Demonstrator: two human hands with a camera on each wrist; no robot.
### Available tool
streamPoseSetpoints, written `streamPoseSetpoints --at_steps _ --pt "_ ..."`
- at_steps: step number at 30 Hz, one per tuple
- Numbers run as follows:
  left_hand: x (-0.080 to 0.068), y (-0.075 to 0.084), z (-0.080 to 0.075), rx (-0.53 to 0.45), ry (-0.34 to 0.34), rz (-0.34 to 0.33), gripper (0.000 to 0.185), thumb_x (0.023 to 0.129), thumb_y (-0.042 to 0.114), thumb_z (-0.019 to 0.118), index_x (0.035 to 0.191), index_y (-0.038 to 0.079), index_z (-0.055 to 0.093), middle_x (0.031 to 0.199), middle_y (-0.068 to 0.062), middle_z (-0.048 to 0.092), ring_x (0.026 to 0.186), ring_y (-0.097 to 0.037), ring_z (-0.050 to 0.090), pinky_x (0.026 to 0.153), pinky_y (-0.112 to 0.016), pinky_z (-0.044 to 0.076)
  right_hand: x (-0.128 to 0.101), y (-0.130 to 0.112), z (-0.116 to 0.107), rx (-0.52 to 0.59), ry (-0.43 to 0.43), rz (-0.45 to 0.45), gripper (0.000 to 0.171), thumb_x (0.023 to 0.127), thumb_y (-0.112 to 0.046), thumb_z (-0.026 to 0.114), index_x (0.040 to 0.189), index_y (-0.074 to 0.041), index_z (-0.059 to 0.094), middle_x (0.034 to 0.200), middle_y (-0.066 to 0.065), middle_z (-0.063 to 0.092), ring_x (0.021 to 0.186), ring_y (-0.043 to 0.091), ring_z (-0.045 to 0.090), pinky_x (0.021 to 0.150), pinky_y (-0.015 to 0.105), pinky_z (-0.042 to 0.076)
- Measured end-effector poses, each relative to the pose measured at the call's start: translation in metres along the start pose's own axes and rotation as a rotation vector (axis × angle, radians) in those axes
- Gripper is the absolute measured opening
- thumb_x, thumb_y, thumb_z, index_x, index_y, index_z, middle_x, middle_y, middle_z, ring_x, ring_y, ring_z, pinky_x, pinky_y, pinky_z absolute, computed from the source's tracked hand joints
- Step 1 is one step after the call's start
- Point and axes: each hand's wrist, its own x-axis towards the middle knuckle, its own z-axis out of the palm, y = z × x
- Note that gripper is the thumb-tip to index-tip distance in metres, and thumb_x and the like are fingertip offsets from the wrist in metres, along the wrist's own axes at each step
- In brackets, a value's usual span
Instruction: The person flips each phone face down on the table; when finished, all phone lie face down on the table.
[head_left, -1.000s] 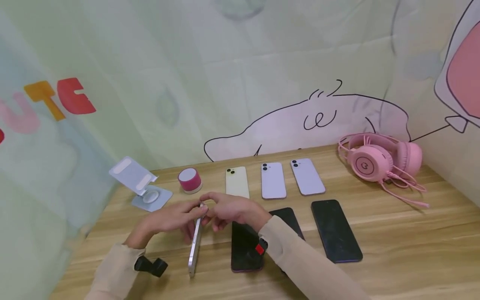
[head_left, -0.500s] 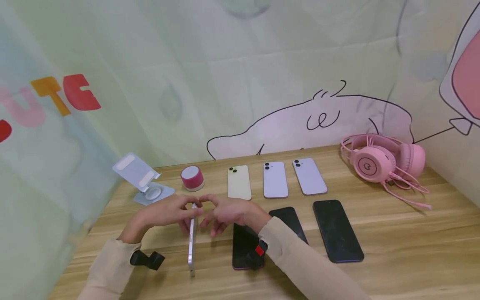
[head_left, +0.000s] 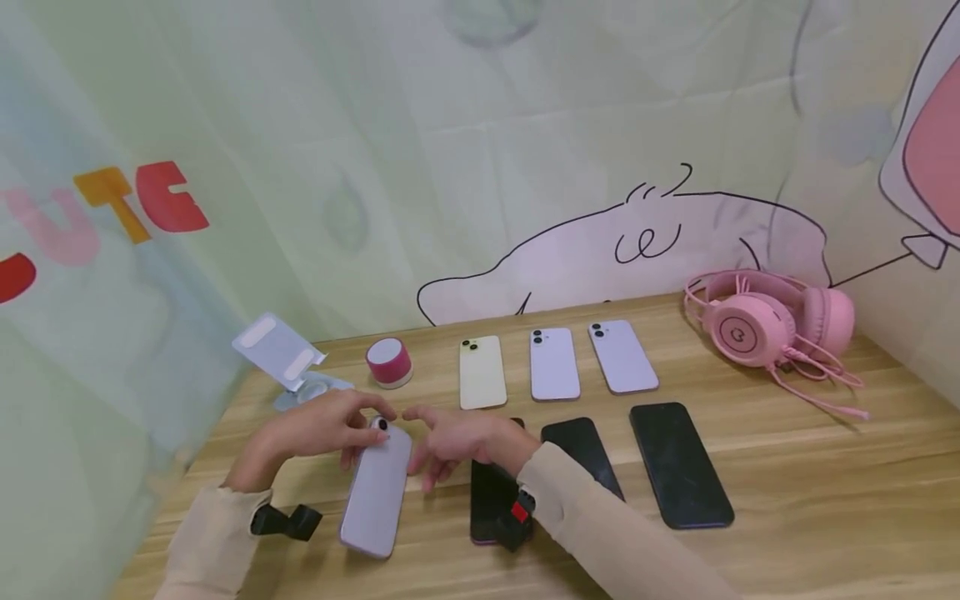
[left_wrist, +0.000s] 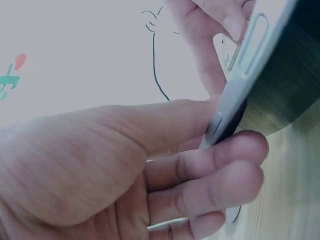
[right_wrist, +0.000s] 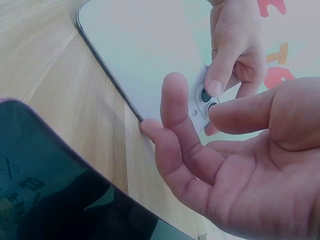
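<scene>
On the left, our left hand (head_left: 318, 427) pinches the top edge of the lavender phone (head_left: 375, 487), thumb and fingers (left_wrist: 235, 165) clamped on its rim. A moment ago it stood on its edge; now it tilts back-up, lowering toward the bench (head_left: 787, 500) (nearly turned over, we judge). Our right hand (head_left: 450, 437) hovers just beside its camera corner, fingers (right_wrist: 175, 125) spread and loose, above a dark phone (head_left: 491, 500).

The black phone (head_left: 491, 500) is being partly hidden by the right sleeve (head_left: 600, 533). The lilac phone (left_wrist: 260, 65) is being cut off by the left-wrist picture's edge; the stand (head_left: 281, 362) is being partly covered by the left hand (head_left: 322, 429).
</scene>
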Motion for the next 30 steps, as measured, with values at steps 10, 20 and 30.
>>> streamPoseSetpoints --at_steps 10,20,30 --pt "-0.001 -0.001 0.001 0.018 0.001 -0.031 0.037 0.097 0.018 0.067 0.123 -0.005 0.056 0.064 0.0 0.062 0.05 -0.016 0.059 0.053 -0.038 0.053 0.0 0.0 0.001 -0.002 -0.008 0.003 0.069 0.097 0.002 0.057 0.157 -0.013 0.025 0.09 0.021 0.069 0.063 0.022 0.065 0.061 0.027 0.051" --pt "0.0 0.0 0.006 0.063 0.017 -0.078 0.036 0.094 0.018 0.071 0.118 -0.001 0.054 0.062 0.001 0.06 0.048 -0.013 0.055 0.051 -0.036 0.052 -0.001 -0.001 -0.001 0.001 -0.012 0.011 0.068 0.098 0.002 0.057 0.156 -0.013 0.026 0.089 0.017 0.066 0.062 0.021 0.066 0.061 0.027 0.051" --pt "0.009 -0.012 0.019 0.03 -0.05 -0.209 0.032 0.094 0.018 0.071 0.115 0.005 0.05 0.064 -0.005 0.06 0.048 -0.017 0.058 0.055 -0.032 0.051 -0.001 0.0 -0.001 -0.067 0.023 0.002 0.061 0.098 0.006 0.055 0.153 -0.007 0.032 0.082 0.013 0.062 0.06 0.02 0.063 0.058 0.026 0.049"
